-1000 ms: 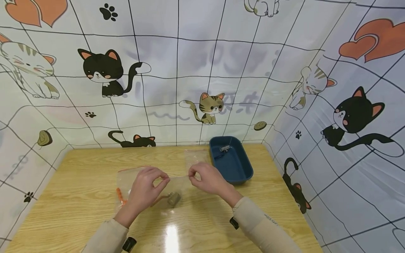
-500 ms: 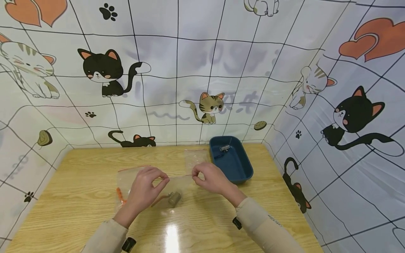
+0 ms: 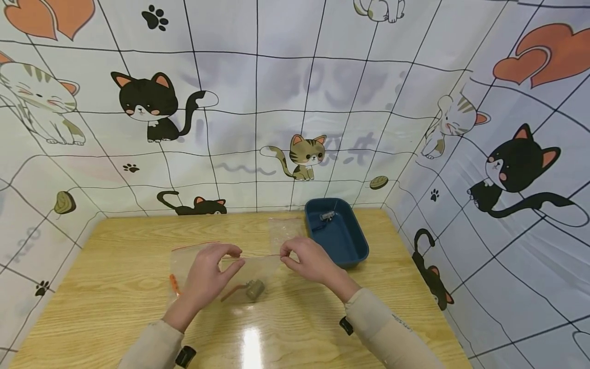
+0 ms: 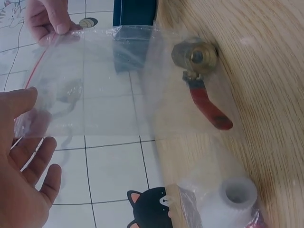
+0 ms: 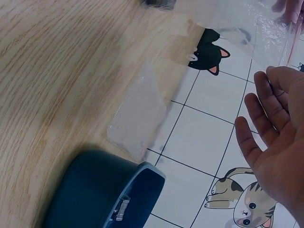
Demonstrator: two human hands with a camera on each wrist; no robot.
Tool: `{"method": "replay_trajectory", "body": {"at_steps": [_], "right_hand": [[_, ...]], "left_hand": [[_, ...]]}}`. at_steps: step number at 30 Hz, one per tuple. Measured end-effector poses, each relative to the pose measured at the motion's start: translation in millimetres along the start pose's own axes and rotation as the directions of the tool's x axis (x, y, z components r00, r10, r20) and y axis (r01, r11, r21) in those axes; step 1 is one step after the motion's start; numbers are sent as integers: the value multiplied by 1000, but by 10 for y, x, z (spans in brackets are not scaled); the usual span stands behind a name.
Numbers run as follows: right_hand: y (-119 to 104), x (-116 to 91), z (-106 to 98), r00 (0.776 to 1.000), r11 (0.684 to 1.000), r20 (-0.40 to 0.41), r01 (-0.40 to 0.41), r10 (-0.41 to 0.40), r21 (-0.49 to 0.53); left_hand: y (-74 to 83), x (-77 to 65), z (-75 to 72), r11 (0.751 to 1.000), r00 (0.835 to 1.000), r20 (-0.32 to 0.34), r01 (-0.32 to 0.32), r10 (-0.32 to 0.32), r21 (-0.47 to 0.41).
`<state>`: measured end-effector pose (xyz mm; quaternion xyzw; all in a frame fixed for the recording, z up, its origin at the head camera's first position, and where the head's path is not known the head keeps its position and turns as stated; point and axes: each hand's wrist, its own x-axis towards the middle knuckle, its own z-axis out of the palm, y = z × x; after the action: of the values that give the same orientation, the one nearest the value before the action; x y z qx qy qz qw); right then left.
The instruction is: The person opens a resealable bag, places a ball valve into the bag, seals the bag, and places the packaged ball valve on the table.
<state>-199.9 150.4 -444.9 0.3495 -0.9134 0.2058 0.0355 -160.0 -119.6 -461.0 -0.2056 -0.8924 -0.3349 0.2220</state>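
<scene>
A clear zip bag [image 4: 99, 95] with a red line along its mouth hangs between both hands. Low in it lies a brass ball valve [image 4: 194, 56] with a red lever handle, close over the table. My right hand [image 3: 304, 259] pinches the right corner of the bag's mouth, its other fingers spread loosely in the right wrist view. At the left end of the mouth, my left hand [image 3: 209, 271] has thumb and index finger parted, one on each side of the plastic. Its remaining fingers are loosely bent in the left wrist view.
Behind my left hand lies another clear bag [image 3: 184, 256] with an orange piece and a white tubular fitting [image 4: 237, 192]. A flat clear bag [image 3: 282, 230] lies at the back, beside a dark blue bin [image 3: 359, 251] holding a small metal piece [image 3: 328, 216]. Printed cloth walls surround the table.
My left thumb and index finger have moved apart from their pinch at the bag's mouth. My right hand has shifted slightly right, still pinching its corner.
</scene>
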Motion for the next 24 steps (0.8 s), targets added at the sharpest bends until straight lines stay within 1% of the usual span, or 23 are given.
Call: {"method": "replay_trajectory", "body": {"at_steps": [3,9,15,18,20,24], "right_hand": [[9,1,14,1000,1000,5,-8,7,9],[14,21,38,1000,999,6,-30,29,26],[-53,83,15,998,998,27,-54,53,16],[-144,152,20,999,1000,31,-28,28,6],[-232,215,30,1000,1000,30,8,-8,1],[-428,355,72,992,990,-2,122,-123,-66]], "left_hand": [[-55,-20,-36,1000,1000,-12,9,-9,7],[-103,-29,-98,1000,999,-49,-2,3,26],[-105,-28,-89,999,998,-59,-29,30,19],[-80,-17,-73,999,997,-65,-47,48,20],[-56,-6,-63,998,996,-70,-57,58,17],[-17,12,-50,998,995,-79,-64,65,18]]}}
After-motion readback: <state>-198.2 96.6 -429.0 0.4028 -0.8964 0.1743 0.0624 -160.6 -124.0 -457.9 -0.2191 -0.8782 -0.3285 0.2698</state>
